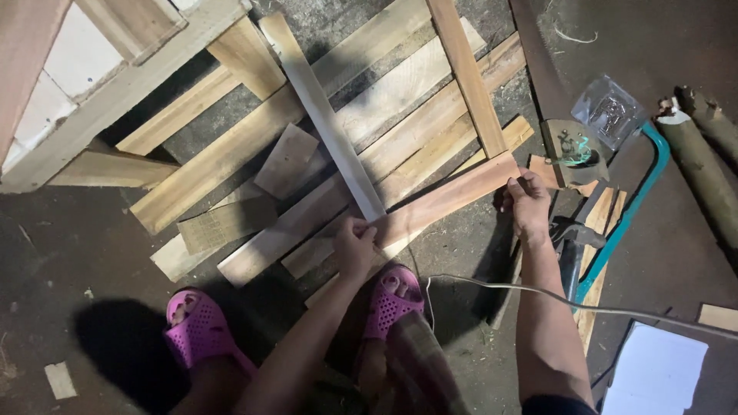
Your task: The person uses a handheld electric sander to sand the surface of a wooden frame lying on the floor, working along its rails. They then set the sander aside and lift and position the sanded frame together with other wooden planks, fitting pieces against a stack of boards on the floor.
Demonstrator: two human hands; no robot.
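Note:
My left hand (355,247) grips the near end of a reddish wooden slat (450,197) that lies across other boards on the dark floor. My right hand (527,201) holds the slat's far right end, fingers curled over its edge. A pale narrow strip (323,115) runs diagonally from the upper middle down to my left hand. Another slat (469,73) stands crosswise above the reddish one. My feet in pink perforated sandals (390,300) are planted just below the boards.
Several loose planks (231,154) lie fanned on the floor. A handsaw (550,84), a clear bag of nails (611,111), a teal-framed bow saw (630,207), a hammer (573,238) and logs (703,173) sit at right. A cable (553,296) crosses my right arm. A wooden frame (115,84) is at upper left.

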